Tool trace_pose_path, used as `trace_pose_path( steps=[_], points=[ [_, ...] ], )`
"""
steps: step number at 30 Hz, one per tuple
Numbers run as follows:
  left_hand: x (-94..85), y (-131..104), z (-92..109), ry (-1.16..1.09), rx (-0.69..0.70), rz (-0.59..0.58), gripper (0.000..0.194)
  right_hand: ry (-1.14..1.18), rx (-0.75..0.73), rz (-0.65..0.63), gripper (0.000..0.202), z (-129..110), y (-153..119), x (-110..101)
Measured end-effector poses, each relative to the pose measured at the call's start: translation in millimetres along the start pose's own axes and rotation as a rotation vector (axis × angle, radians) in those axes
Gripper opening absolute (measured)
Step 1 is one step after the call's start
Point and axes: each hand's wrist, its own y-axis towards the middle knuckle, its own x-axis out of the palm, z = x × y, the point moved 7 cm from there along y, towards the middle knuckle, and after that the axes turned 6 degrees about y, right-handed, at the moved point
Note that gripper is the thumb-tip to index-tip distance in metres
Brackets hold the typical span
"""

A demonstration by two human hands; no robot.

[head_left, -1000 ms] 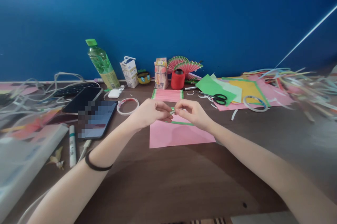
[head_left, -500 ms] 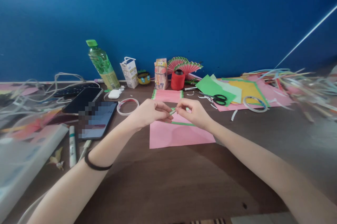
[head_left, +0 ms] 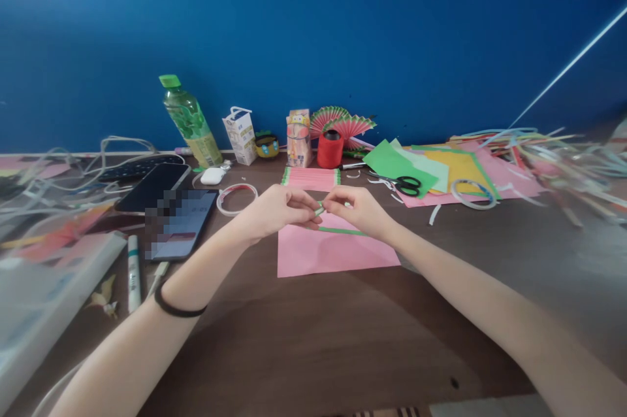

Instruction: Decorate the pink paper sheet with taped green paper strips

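I see my left hand [head_left: 274, 211] and right hand [head_left: 360, 210] meeting over the middle of the tabletop [head_left: 313, 338], both closed in a pinch on one small strip [head_left: 320, 211], pale green and white, narrow and short, held just above the pink sheet [head_left: 333, 250]. That sheet is flat, with a green band along its far edge, and lies directly under my hands. At 12 o'clock from the strip lies one pleated pink piece [head_left: 311, 178] with green ends, and beyond it one red cup [head_left: 330, 150] and two pink fans [head_left: 343, 123]. At 10 o'clock I count one tape ring [head_left: 238, 198], two phones [head_left: 166, 204], one bottle [head_left: 189, 121] and one carton [head_left: 240, 134]. At 2 o'clock lie one pair of scissors [head_left: 407, 185] and a second tape ring [head_left: 471, 193] on loose coloured sheets. One marker [head_left: 132, 272] lies at 8 o'clock.
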Motion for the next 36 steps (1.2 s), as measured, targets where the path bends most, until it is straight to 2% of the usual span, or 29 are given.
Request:
trace_pose_path(
  steps=[3, 6, 10, 15, 21, 25, 30, 36],
  points=[
    [-1.6, 0.7, -1.3, 0.008, 0.011, -0.006, 0.020, 0.093, 0.080, 0.002, 0.015, 4.9, 0.6, 0.5],
    [-3.4, 1.8, -2.3, 0.017, 0.023, -0.016, 0.022, 0.250, 0.135, -0.006, 0.021, 9.9, 1.4, 0.1],
    [-5.6, 3.1, -2.9, 0.052, 0.025, -0.022, 0.018, 0.365, 0.108, -0.048, 0.026, 7.8, 1.4, -0.8],
    [-7.1, 2.4, -1.1, 0.147, 0.023, -0.019, 0.018, 0.349, 0.110, -0.095, 0.018, 7.0, -0.9, 4.1],
    [-11.7, -0.7, 8.0, 0.596, 0.107, 0.103, 0.016, 0.214, 0.117, -0.074, 0.014, 12.2, -1.9, 9.8],
    [-13.3, -0.5, 10.0, 0.744, 0.118, 0.169, 0.019, 0.208, 0.112, -0.055, 0.012, 11.8, -1.5, 11.2],
    [-13.3, -0.5, 13.9, 0.774, 0.181, 0.213, 0.025, 0.225, 0.123, -0.046, 0.013, 10.3, -1.8, 11.1],
    [-2.8, 0.9, 11.4, 0.691, 0.215, 0.119, 0.018, 0.168, 0.111, -0.069, 0.014, 6.5, -2.9, 13.2]
  ],
)
